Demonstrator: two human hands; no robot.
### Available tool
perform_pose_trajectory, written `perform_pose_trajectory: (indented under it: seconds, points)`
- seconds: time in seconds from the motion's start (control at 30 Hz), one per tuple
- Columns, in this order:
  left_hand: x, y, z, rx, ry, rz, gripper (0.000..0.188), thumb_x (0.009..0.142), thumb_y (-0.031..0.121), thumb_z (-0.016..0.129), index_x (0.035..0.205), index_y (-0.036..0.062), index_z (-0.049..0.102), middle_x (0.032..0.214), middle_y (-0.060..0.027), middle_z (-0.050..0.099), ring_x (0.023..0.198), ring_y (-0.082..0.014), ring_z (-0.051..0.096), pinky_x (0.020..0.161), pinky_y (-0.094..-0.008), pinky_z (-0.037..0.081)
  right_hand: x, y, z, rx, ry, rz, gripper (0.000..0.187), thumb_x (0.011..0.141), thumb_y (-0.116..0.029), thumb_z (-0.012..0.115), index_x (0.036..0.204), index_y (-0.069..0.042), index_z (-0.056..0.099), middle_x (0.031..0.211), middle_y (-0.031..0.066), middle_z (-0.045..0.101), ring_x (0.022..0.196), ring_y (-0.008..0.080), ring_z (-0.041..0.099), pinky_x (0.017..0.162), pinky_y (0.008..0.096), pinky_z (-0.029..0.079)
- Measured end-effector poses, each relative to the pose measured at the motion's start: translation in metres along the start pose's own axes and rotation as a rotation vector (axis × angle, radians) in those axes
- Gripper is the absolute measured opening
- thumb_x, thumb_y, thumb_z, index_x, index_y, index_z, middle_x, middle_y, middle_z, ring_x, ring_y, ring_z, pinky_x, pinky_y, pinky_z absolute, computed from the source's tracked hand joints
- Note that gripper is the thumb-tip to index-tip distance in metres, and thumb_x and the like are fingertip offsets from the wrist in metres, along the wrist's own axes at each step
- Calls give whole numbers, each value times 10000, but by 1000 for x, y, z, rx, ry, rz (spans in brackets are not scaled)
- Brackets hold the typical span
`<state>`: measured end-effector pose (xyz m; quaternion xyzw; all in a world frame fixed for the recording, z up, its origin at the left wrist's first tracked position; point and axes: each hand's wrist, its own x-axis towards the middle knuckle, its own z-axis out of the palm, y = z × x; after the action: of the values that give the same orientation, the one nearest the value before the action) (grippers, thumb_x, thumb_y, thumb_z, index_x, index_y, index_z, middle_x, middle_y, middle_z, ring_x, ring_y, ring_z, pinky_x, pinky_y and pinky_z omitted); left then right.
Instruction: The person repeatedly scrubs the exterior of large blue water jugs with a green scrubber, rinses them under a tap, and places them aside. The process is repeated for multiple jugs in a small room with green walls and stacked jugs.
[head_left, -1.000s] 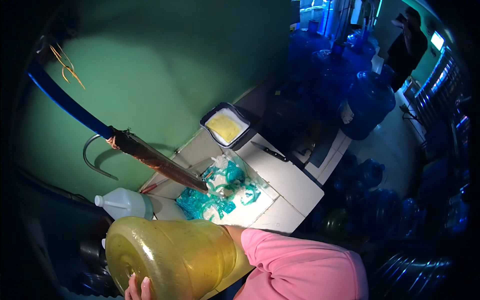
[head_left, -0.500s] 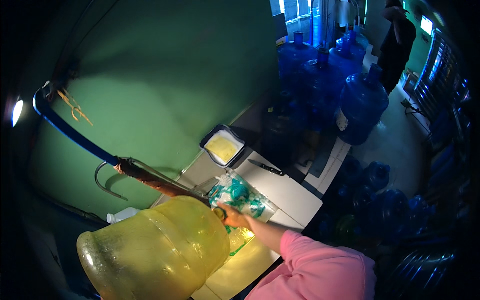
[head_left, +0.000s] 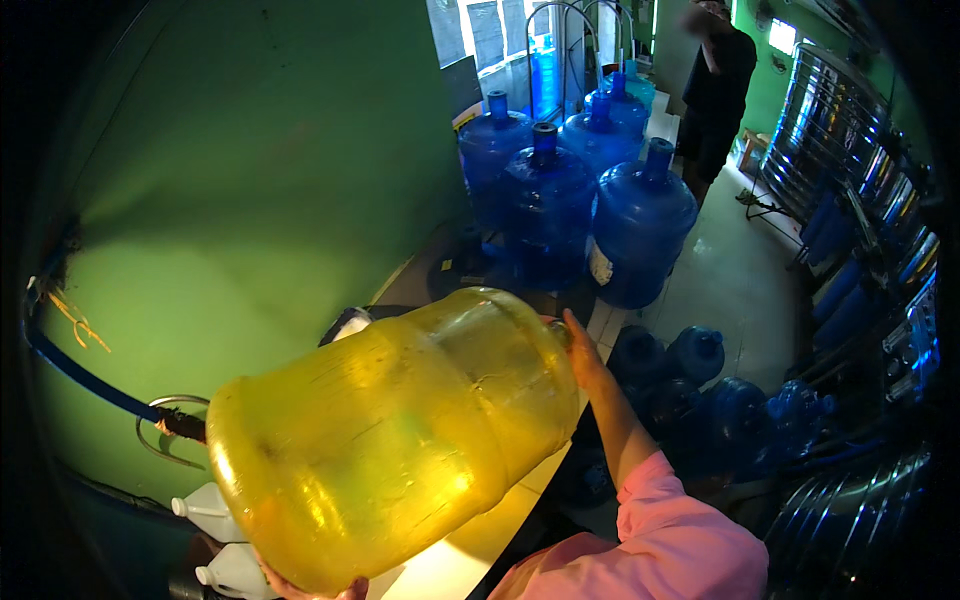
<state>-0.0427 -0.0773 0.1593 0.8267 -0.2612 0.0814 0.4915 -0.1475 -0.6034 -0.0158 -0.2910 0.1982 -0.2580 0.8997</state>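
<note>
A large yellow-tinted water jug (head_left: 400,430) lies on its side in the air above the counter, its neck end to the right and its base to the lower left. My right hand (head_left: 582,355) grips it at the neck, fingers partly hidden behind the jug. Under the base end, only parts of my left hand (head_left: 285,588) show at the lower edge, supporting the jug from below. The jug covers most of the pale counter (head_left: 450,565) and part of a dark basin (head_left: 365,320) by the wall.
Several blue water jugs (head_left: 550,200) stand at the back. More lie on the floor at right (head_left: 695,352). A person in dark clothes (head_left: 722,80) stands beyond them. White plastic jugs (head_left: 212,512), a blue hose (head_left: 90,375) and a curved metal pipe (head_left: 145,440) are at left.
The yellow jug has risen and moved right, with my right hand still at its neck. Parts of my left hand now show beneath its base. The view has swung to the right.
</note>
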Motion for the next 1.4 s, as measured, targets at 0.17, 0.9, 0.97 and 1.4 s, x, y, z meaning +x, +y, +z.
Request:
perform_pose_trajectory:
  seconds: [0.17, 0.9, 0.97, 1.4]
  points:
    - [27, 30, 99, -264, -140, 18, 1046, 681, 361, 882, 1502, 25, 327, 1433, -237, 474, 1257, -377, 516, 1038, -505, 420, -62, -75, -54, -314, 242, -385, 434, 967, -395, 622, 1248, -67, 660, 1031, 48, 705, 844, 142, 661, 722, 306, 518]
    - [6, 23, 443, -147, -424, 761, 1000, 809, 375, 778, 1591, 92, 222, 1627, -300, 107, 1502, -499, 116, 1184, -634, 153, -21, -196, 84, -1797, 534, -1261, 419, 763, -334, 764, 1088, -78, 693, 1005, 175, 683, 957, 370, 662, 856, 521, 528]
    - [0, 23, 457, -80, -509, 893, 833, 829, 434, 730, 1549, 193, 386, 1623, -333, 42, 1497, -535, 27, 1175, -681, 105, 3, -160, 79, -1694, 359, -1281, 560, 777, -392, 779, 1216, -72, 642, 1177, 214, 641, 1090, 405, 621, 919, 514, 516]
    - [-40, -28, 527, -38, -812, 84, 844, 743, 420, 829, 1464, 130, 502, 1588, -344, -215, 1492, -554, 57, 1160, -582, 282, -371, -153, -343, -1480, 1519, 11, 748, 701, -432, 853, 1267, -6, 614, 1187, 273, 664, 1114, 438, 633, 965, 480, 497]
